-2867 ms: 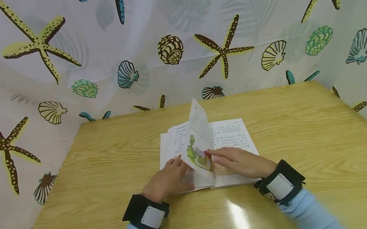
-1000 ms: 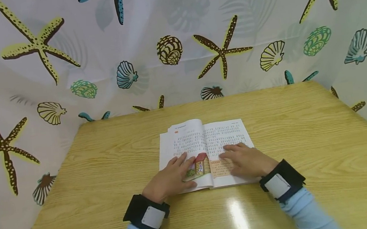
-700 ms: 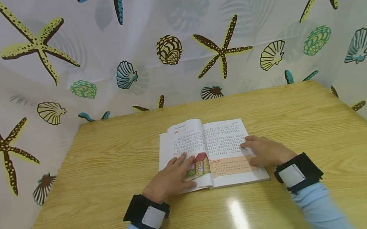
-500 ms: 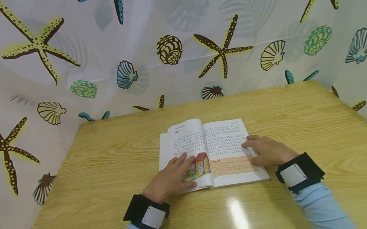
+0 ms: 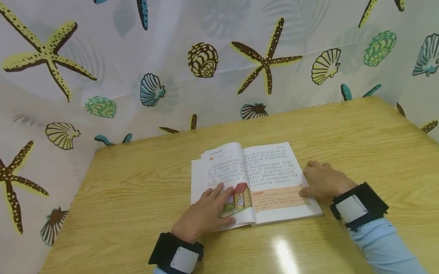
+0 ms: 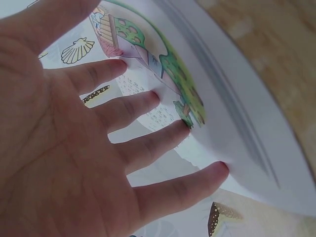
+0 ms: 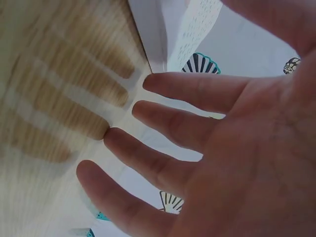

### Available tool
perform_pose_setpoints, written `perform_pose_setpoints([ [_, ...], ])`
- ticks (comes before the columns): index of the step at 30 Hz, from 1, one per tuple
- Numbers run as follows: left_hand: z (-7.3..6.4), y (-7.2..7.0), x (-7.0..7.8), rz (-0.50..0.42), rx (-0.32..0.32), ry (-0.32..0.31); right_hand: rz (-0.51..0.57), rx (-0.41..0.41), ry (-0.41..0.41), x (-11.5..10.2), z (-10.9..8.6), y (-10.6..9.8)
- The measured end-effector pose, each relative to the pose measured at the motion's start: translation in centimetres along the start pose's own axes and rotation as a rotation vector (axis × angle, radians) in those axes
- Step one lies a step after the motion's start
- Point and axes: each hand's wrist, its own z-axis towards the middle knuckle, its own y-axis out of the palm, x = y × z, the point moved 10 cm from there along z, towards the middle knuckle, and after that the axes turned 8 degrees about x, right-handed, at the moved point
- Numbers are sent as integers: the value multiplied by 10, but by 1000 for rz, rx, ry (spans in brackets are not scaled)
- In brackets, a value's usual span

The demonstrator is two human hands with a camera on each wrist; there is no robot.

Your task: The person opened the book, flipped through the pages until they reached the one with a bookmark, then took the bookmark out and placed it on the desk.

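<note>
An open book lies on the wooden table, text on both pages and a colour drawing low on the left page. Spread over that drawing, my left hand rests with nearly straight fingers; the left wrist view shows its fingertips touching the paper. My right hand is at the book's right edge, its thumb reaching over the page border. In the right wrist view its fingers are extended beside the book's edge, with at least one tip meeting the tabletop. Neither hand grips anything.
Wood-grain table surrounds the book, with a bright light reflection in front of it. A white curtain printed with starfish and shells hangs behind and at the sides. Each wrist wears a black strap.
A raised page has come down flat onto the left side. My right hand has moved rightward across the right page to its outer edge; the left hand stays on the left page.
</note>
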Motion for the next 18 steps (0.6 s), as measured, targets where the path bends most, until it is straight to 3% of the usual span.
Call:
perform_pose_setpoints([
  [11,1,1,-1,5,8,7,-32,24,-27,-10,0,-4],
  [18,1,1,0,8,11,14,-168,150,-64,-20,-2,-16],
])
